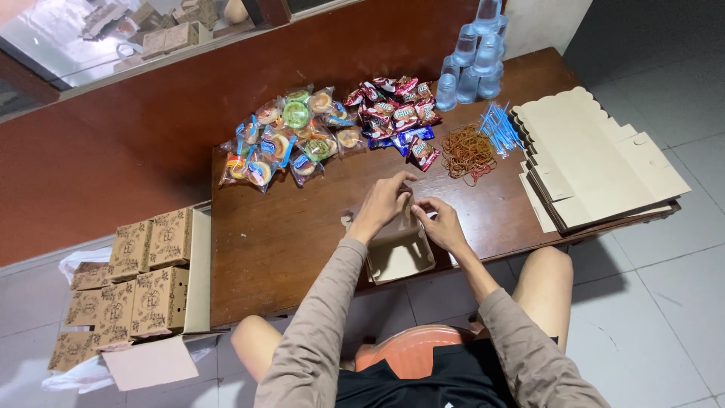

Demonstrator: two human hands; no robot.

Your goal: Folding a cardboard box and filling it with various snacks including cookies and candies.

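brown wooden table (264,249) | grey tiled floor (664,302) | both grips, left hand (383,202) and right hand (440,223), pinching cardboard box (400,257)

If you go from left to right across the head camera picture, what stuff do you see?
Stacked patterned boxes → clear-wrapped round snacks → red snack packets → rubber bands → blue plastic spoons → flat cardboard box blanks.

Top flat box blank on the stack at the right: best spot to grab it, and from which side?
Probably the near corner of the top box blank, from the person's right. The stack overhangs the table edge there, so fingers can slip under. The rubber bands and blue straws crowd its left side.
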